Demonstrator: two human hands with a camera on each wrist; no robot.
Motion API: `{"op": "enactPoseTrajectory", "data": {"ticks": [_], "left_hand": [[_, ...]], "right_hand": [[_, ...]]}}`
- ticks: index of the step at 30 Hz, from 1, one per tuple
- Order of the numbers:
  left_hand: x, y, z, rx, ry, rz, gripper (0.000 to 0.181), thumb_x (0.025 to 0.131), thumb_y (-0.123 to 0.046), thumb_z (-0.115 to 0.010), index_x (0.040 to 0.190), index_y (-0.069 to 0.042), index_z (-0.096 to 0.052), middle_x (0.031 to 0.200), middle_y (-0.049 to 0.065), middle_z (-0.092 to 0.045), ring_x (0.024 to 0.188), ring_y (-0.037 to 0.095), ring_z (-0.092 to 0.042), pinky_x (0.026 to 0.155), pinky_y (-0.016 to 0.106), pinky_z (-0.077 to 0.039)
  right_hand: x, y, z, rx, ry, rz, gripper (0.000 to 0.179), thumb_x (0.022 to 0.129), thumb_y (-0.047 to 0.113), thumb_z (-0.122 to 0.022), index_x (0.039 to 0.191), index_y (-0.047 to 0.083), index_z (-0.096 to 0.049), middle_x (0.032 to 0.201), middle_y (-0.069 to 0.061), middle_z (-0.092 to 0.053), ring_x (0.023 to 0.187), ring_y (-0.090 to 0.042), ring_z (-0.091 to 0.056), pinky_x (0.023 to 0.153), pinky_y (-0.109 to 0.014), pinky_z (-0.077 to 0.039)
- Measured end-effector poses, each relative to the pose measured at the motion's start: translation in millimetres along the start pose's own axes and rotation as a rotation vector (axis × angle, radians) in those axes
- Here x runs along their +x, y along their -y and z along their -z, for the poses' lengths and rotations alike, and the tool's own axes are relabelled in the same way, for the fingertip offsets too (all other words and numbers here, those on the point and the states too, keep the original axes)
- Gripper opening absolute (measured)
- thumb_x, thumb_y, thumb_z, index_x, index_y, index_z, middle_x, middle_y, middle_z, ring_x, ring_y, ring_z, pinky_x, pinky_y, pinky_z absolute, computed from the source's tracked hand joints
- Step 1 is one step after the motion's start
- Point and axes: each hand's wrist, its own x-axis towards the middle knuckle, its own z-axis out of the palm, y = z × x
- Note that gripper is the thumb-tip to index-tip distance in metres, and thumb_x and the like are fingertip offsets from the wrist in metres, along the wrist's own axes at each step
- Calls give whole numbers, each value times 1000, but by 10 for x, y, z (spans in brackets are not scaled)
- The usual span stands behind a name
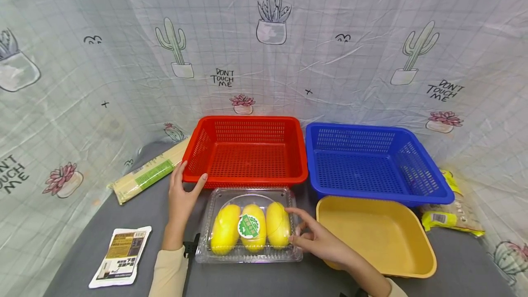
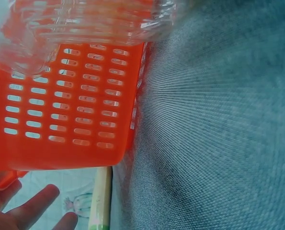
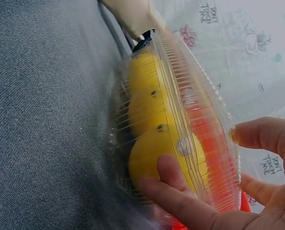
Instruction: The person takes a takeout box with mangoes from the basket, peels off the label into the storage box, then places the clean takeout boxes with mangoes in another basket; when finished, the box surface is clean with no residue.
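A clear plastic clamshell box (image 1: pixel 247 259) lies on the grey cloth, holding three yellow mangoes (image 1: pixel 226 229) under a lid with a round green-and-white sticker (image 1: pixel 249 226). At the box's right side is my right hand (image 1: pixel 319 237), thumb and fingers spread apart along its wall and lid edge. In the right wrist view, fingertips (image 3: pixel 170 167) overlap the wall beside the nearest mango. My left hand (image 1: pixel 182 198) is beyond the box's left side, fingers spread near the front left corner of the red basket (image 1: pixel 247 180); the left wrist view shows these fingers beside the basket's corner.
A blue basket (image 1: pixel 379 196) stands right of the red one, with a yellow tub (image 1: pixel 375 237) in front. A long pale packet (image 1: pixel 150 173) lies at left, a white pouch (image 1: pixel 121 256) nearer. Another yellow bag (image 1: pixel 453 217) lies far right. Patterned sheeting (image 1: pixel 264 68) hangs behind.
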Motion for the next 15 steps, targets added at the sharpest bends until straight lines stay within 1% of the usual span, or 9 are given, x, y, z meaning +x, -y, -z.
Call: {"op": "enactPoseTrajectory", "data": {"ticks": [4, 10, 15], "left_hand": [[-2, -7, -1, 0, 2, 0, 76, 86, -38, -73, 149, -13, -38, 156, 11, -28, 139, 36, -35, 106, 60, -35], [-7, -7, -8, 9, 5, -6, 75, 87, -36, -72, 149, -12, -38, 157, 12, -28, 140, 36, -32, 107, 61, -33], [-8, -5, -7, 34, 24, -4, 77, 89, -38, -70, 151, -11, -33, 158, 12, -24, 141, 38, -29, 108, 65, -28]], "right_hand": [[-8, 3, 6, -4, 7, 1, 67, 95, 14, -63, 151, 12, -27, 96, -12, -43, 59, -8, -42, 56, -19, -38], [-37, -1, 11, -2, 27, 5, 69, 95, 13, -63, 153, 13, -25, 100, -15, -45, 61, -11, -49, 57, -22, -41], [-54, -11, 12, -59, 32, 17, 74, 96, 15, -62, 156, 19, -19, 107, -18, -48, 62, -14, -54, 59, -26, -48]]}}
